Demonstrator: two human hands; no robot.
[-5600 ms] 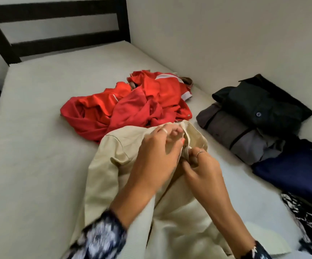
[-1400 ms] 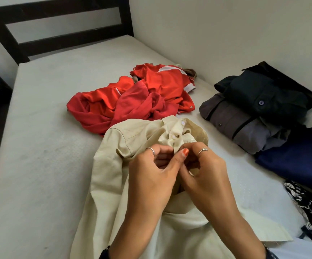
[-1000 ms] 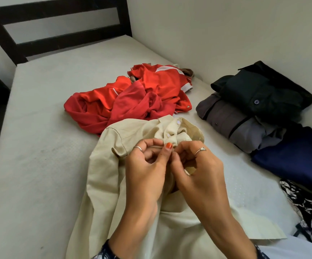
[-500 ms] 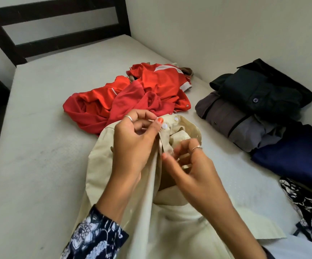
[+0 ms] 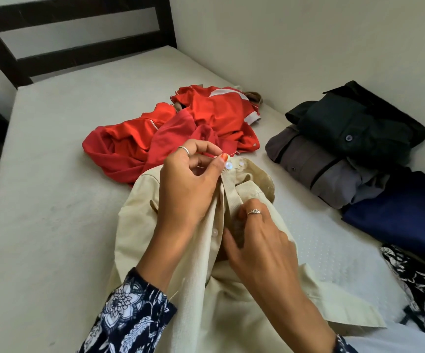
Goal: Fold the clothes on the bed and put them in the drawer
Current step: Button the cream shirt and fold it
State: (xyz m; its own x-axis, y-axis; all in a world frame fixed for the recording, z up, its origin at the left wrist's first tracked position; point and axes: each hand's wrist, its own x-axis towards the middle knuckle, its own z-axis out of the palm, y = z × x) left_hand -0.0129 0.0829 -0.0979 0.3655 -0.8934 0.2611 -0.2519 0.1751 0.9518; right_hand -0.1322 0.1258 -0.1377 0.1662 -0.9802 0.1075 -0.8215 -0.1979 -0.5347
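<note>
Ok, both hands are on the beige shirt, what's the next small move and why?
Probably fasten the next button down: the left hand pinches the cream button-up shirt placket near the collar, the right hand grips the opposite edge, and the front below gapes open.

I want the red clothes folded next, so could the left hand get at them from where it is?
Probably yes: the red clothes lie just beyond the left hand with nothing between, but it is pinching the beige shirt.
</note>
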